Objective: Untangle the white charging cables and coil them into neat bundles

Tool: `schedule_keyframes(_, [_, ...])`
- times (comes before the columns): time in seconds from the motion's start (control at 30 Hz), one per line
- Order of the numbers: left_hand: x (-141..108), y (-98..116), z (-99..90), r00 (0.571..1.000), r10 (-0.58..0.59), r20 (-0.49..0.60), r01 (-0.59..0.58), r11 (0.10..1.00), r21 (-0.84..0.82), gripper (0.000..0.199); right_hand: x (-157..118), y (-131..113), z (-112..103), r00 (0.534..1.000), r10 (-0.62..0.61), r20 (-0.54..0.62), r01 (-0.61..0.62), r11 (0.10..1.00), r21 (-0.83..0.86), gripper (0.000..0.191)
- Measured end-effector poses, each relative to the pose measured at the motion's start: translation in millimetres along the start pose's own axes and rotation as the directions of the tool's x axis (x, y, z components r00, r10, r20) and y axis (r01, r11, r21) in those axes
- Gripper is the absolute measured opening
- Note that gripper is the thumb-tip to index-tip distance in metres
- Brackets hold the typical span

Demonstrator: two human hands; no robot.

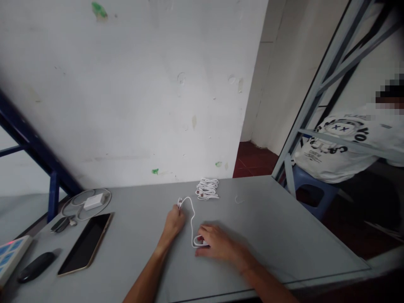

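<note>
A thin white cable point(192, 214) runs between my two hands over the grey table point(132, 244). My left hand point(174, 219) is closed on one end of it, with a small connector end sticking up past the fingers. My right hand point(216, 243) is curled round a looped part of the same cable, close to the table top; its fingers hide some of the loop. Behind my hands, near the wall, lies a pile of coiled white cables point(207, 188). A short, thin white piece point(239, 200) lies to the right of that pile.
On the left lie a tablet point(86, 244), a black mouse point(37, 267), a white charger point(94, 202) with its grey cord, and a small dark object point(60, 225). A white wall point(142, 105) rises behind the table. Beyond a metal frame point(311, 99) sits a person point(344, 143).
</note>
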State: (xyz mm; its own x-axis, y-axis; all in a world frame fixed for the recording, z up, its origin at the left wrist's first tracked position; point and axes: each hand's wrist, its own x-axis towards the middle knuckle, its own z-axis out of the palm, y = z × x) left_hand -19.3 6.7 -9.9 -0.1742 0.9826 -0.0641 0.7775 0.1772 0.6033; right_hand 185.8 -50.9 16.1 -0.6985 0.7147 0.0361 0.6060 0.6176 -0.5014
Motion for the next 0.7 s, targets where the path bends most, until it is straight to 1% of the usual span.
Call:
schedule_keyframes(0.03, [0, 0, -0.6, 1.0, -0.003, 0.004, 0.003, 1.0, 0.004, 0.021, 0, -1, 1, 1.0, -0.007, 0.001, 0.007, 1.0, -0.004, 0.033])
schedule_keyframes(0.07, [-1, 1, -1.1, 1.0, -0.006, 0.008, 0.006, 1.0, 0.01, 0.021, 0, -1, 2, 1.0, -0.017, 0.0, 0.017, 1.0, -0.02, 0.031])
schedule_keyframes(0.17, [-1, 1, -1.5, 1.0, -0.003, 0.004, 0.003, 1.0, 0.013, 0.02, 0, -2, 8, 0.998, -0.054, -0.014, 0.053, 0.996, -0.075, 0.013])
schedule_keyframes(0.23, [0, 0, -1.2, 1.0, 0.006, -0.001, -0.006, 1.0, 0.003, 0.019, 0, -2, 13, 0.997, -0.066, -0.046, 0.062, 0.994, -0.088, 0.011])
schedule_keyframes(0.3, [0, 0, -1.0, 1.0, 0.011, -0.002, -0.011, 1.0, -0.004, 0.019, -1, -1, 16, 0.996, -0.038, -0.081, 0.032, 0.997, -0.074, 0.012])
schedule_keyframes(0.37, [-1, 0, -1.5, 1.0, 0.003, -0.005, -0.003, 1.0, 0.001, 0.02, -2, 0, 17, 0.993, 0.036, -0.114, -0.037, 0.999, -0.007, 0.014])
schedule_keyframes(0.4, [-1, 1, -1.9, 1.0, -0.003, -0.005, 0.003, 1.0, 0.005, 0.02, -2, 0, 16, 0.988, 0.076, -0.134, -0.07, 0.996, 0.054, 0.014])
schedule_keyframes(0.5, [-1, 2, -3.0, 1.0, -0.014, 0.007, 0.014, 1.0, 0.014, 0.021, -1, 1, 8, 0.966, 0.169, -0.197, -0.103, 0.947, 0.304, 0.016])
schedule_keyframes(0.57, [-1, 2, -3.1, 1.0, -0.012, 0.016, 0.012, 1.0, 0.011, 0.022, -1, 0, 1, 0.971, 0.172, -0.169, -0.092, 0.911, 0.402, 0.024])
schedule_keyframes(0.6, [-1, 2, -2.9, 1.0, -0.01, 0.016, 0.01, 1.0, 0.007, 0.022, -1, 0, -1, 0.979, 0.15, -0.138, -0.083, 0.912, 0.401, 0.028])
schedule_keyframes(0.67, [-1, 2, -2.2, 1.0, -0.005, 0.011, 0.005, 1.0, -0.001, 0.023, -1, 0, -1, 0.993, 0.076, -0.088, -0.045, 0.948, 0.315, 0.036])
schedule_keyframes(0.7, [-1, 1, -1.8, 1.0, -0.003, 0.007, 0.003, 1.0, -0.006, 0.023, -1, -1, 0, 0.996, 0.045, -0.081, -0.023, 0.968, 0.251, 0.036])
